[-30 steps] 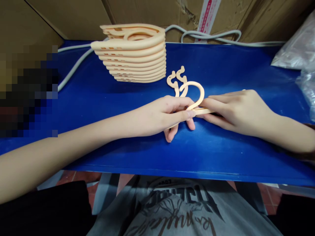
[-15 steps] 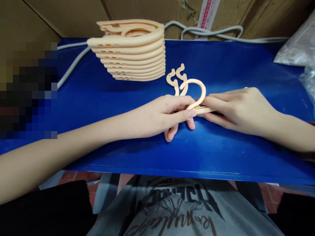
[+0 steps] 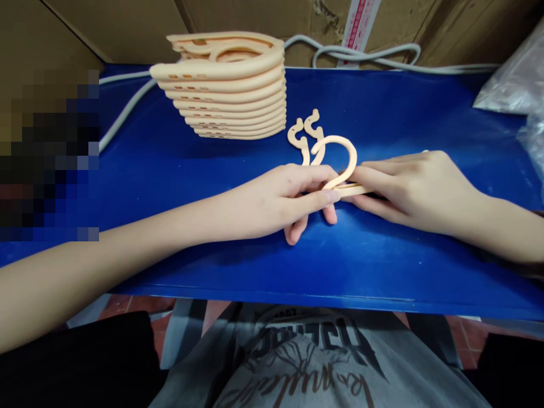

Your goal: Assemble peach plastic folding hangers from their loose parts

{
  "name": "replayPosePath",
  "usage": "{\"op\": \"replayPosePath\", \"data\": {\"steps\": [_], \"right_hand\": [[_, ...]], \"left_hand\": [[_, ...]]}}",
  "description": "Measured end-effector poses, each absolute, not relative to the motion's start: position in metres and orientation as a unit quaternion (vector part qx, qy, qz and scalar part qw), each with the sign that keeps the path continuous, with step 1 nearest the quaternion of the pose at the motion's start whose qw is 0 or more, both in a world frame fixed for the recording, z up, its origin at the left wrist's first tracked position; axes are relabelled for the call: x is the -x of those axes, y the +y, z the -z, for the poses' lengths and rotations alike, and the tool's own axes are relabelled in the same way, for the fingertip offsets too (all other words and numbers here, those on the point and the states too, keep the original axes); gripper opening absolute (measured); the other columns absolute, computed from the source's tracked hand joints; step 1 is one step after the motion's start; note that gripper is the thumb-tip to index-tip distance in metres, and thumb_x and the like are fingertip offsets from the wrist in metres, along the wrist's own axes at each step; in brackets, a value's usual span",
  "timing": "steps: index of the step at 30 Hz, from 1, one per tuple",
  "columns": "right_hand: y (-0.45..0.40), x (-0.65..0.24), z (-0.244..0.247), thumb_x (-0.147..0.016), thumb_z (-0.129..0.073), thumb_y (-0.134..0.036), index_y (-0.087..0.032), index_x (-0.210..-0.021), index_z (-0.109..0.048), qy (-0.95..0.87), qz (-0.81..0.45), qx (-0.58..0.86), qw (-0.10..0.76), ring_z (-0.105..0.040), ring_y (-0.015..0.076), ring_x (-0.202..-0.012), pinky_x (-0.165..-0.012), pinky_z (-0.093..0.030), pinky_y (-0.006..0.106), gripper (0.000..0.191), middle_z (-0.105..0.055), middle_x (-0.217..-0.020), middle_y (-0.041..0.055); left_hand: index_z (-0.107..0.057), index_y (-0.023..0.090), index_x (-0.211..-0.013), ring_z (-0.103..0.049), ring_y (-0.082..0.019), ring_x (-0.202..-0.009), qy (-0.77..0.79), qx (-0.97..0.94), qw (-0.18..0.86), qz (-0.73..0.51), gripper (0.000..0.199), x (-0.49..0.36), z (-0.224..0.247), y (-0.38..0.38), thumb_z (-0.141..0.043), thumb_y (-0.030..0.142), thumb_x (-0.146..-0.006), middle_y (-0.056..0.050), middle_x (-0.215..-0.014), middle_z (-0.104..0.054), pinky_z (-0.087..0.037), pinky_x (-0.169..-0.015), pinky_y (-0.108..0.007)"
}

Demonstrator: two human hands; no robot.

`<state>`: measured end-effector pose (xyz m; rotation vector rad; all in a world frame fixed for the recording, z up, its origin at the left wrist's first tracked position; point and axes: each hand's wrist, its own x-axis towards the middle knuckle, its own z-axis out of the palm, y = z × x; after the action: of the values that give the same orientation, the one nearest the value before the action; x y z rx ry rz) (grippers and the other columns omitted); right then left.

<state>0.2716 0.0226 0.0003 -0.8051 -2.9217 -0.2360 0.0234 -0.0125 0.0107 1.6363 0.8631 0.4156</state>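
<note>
A peach plastic clothes hanger is held between my two hands, just above the blue table. Its curved hook rises from the spot where the thumb and fingers of my left hand pinch it. Close to that grip, my right hand is closed round the hanger's straight part, which its fingers mostly cover. Two flat, S-curved peach arms stick out beyond my left fingers. Their lower ends are hidden, so I cannot tell whether they join the hanger. To the far left of them stands a stack of peach hangers.
A grey-white cable runs along the back edge of the blue table, before cardboard boxes. Clear plastic bags lie at the right back. The left side is blurred out by large pixels.
</note>
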Motion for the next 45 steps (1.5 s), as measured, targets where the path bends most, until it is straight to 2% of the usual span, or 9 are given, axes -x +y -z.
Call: {"op": "replayPosePath", "data": {"steps": [7, 11, 16, 23, 29, 35, 45], "right_hand": [[0.0242, -0.2727, 0.0008, -0.111, -0.035, -0.045, -0.022, -0.105, -0.070, -0.965, 0.086, 0.226, 0.098, -0.065, 0.0186, -0.064, -0.052, -0.027, 0.032, 0.042, -0.074, -0.080, 0.0047], [0.0246, -0.2724, 0.0012, -0.112, -0.030, -0.048, -0.024, -0.108, -0.070, -0.963, 0.091, 0.240, 0.081, -0.066, 0.0184, -0.066, -0.052, -0.028, 0.031, 0.047, -0.076, -0.083, 0.0046], [0.0245, -0.2712, -0.0009, -0.112, -0.031, -0.048, -0.022, -0.107, -0.071, -0.965, 0.092, 0.230, 0.086, -0.065, 0.0183, -0.064, -0.052, -0.027, 0.031, 0.048, -0.075, -0.081, 0.0047], [0.0251, -0.2741, 0.0026, -0.112, -0.028, -0.050, -0.025, -0.108, -0.072, -0.963, 0.088, 0.236, 0.093, -0.066, 0.0183, -0.066, -0.052, -0.027, 0.032, 0.051, -0.075, -0.083, 0.0031], [0.0233, -0.2716, -0.0002, -0.112, -0.027, -0.050, -0.024, -0.111, -0.072, -0.961, 0.078, 0.257, 0.062, -0.067, 0.0205, -0.070, -0.055, -0.028, 0.034, 0.053, -0.077, -0.088, 0.0073], [0.0221, -0.2699, -0.0020, -0.111, -0.021, -0.053, -0.027, -0.117, -0.071, -0.958, 0.076, 0.274, 0.037, -0.068, 0.0223, -0.073, -0.056, -0.030, 0.035, 0.057, -0.078, -0.090, 0.0068], [0.0248, -0.2726, 0.0024, -0.112, -0.025, -0.052, -0.025, -0.121, -0.070, -0.963, 0.095, 0.243, 0.073, -0.068, 0.0194, -0.069, -0.054, -0.028, 0.033, 0.054, -0.076, -0.086, 0.0050]], "left_hand": [[-0.065, 0.017, -0.096, -0.058, -0.004, -0.046, 0.376, -0.707, 0.571, -0.180, 0.026, -0.0234, -0.0105, -0.0134, -0.054, 0.036, -0.110, 0.005, -0.062, -0.063, -0.046, -0.048, -0.014], [-0.065, 0.016, -0.098, -0.058, -0.002, -0.047, 0.375, -0.705, 0.571, -0.187, 0.024, -0.0237, -0.0106, -0.0139, -0.055, 0.034, -0.109, 0.001, -0.083, -0.074, -0.045, -0.047, -0.014], [-0.066, 0.016, -0.100, -0.058, -0.002, -0.048, 0.379, -0.710, 0.565, -0.185, 0.025, -0.0229, -0.0098, -0.0143, -0.055, 0.037, -0.109, 0.000, -0.087, -0.074, -0.045, -0.048, -0.014], [-0.067, 0.016, -0.103, -0.059, -0.003, -0.050, 0.383, -0.717, 0.555, -0.177, 0.027, -0.0225, -0.0095, -0.0137, -0.054, 0.039, -0.109, -0.004, -0.095, -0.077, -0.046, -0.049, -0.014], [-0.067, 0.016, -0.102, -0.059, -0.003, -0.049, 0.379, -0.721, 0.550, -0.186, 0.025, -0.0221, -0.0070, -0.0138, -0.053, 0.036, -0.109, -0.002, -0.087, -0.075, -0.046, -0.049, -0.014], [-0.067, 0.017, -0.105, -0.060, -0.003, -0.050, 0.378, -0.722, 0.549, -0.183, 0.024, -0.0202, -0.0068, -0.0140, -0.052, 0.034, -0.110, -0.002, -0.091, -0.077, -0.047, -0.050, -0.014], [-0.065, 0.016, -0.096, -0.057, -0.003, -0.044, 0.362, -0.694, 0.590, -0.195, 0.022, -0.0238, -0.0078, -0.0117, -0.054, 0.030, -0.109, 0.005, -0.067, -0.066, -0.042, -0.045, -0.012]]}}
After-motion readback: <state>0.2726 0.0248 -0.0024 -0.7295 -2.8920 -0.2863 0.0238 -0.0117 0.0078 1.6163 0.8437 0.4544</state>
